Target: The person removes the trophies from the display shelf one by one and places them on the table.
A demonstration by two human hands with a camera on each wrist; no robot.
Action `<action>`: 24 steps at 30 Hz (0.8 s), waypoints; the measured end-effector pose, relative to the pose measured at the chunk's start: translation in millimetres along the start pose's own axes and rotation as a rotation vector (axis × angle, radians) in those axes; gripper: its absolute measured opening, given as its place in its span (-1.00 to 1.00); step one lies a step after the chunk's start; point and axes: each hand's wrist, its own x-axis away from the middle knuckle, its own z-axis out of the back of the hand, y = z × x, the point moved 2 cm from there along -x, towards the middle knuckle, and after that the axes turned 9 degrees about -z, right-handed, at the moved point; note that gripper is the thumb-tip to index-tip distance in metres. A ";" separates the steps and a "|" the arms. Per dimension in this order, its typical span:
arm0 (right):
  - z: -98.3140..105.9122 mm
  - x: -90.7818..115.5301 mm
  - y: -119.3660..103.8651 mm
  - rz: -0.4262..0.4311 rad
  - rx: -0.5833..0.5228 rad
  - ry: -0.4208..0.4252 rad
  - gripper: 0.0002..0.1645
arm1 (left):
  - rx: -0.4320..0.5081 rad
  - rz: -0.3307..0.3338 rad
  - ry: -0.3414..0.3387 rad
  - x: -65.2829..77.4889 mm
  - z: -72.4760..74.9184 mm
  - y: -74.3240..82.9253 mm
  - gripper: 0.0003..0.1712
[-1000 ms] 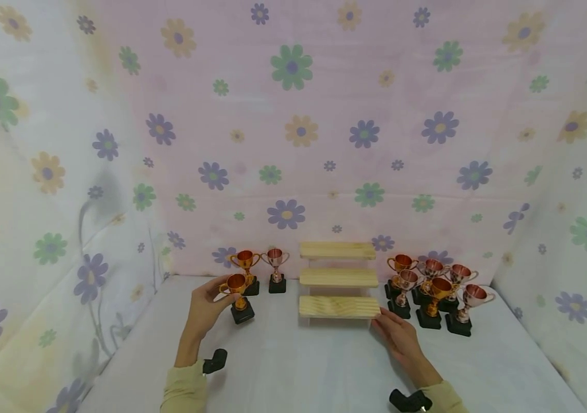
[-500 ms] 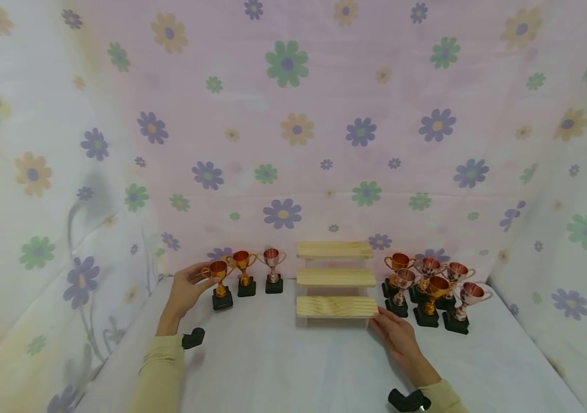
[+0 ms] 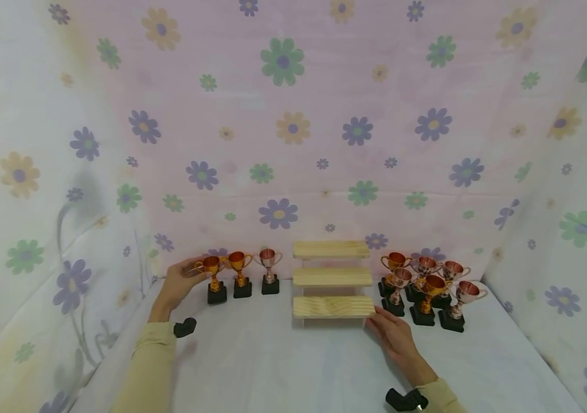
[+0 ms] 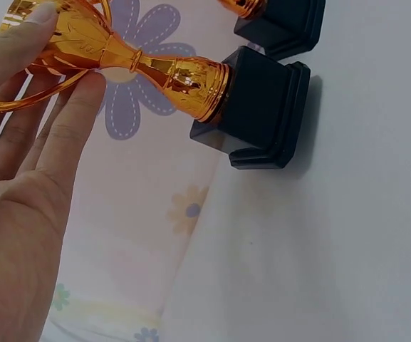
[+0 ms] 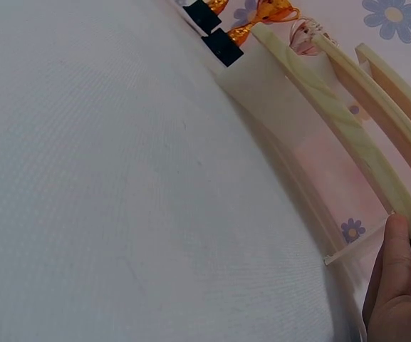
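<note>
At the left, my left hand (image 3: 173, 288) holds a gold trophy cup (image 3: 212, 265) by its bowl. In the left wrist view the thumb lies on the bowl (image 4: 73, 37) and the fingers are behind it; the black base (image 4: 258, 107) is at the tabletop. A second gold trophy (image 3: 239, 261) and a rose-coloured trophy (image 3: 269, 259) stand upright to its right. My right hand (image 3: 395, 343) grips the right end of the lowest step of a three-step wooden stand (image 3: 332, 307). In the right wrist view its fingertips meet the end of that step (image 5: 347, 132).
Several gold and rose-coloured trophies (image 3: 433, 287) stand close together right of the stand, near my right hand. A white cloth (image 3: 273, 367) covers the table. Flowered fabric (image 3: 283, 143) hangs behind and at both sides.
My left hand has carried the gold trophy left and back, setting its base at the end of the row beside the other gold one. My right hand stays at the stand. The view shifts slightly.
</note>
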 end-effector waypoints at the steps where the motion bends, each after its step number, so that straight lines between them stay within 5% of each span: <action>1: -0.2 -0.1 0.1 0.001 -0.002 0.000 -0.26 | 0.002 0.001 -0.001 -0.9 1.5 -0.6 -0.36; 12: -0.7 0.8 0.8 0.005 -0.015 0.008 -0.27 | -0.027 0.034 -0.043 -4.0 14.3 -10.8 -0.34; 24: -1.0 -0.2 0.8 0.003 -0.005 0.020 -0.27 | 0.063 0.094 -0.073 -6.6 16.1 -20.8 -0.23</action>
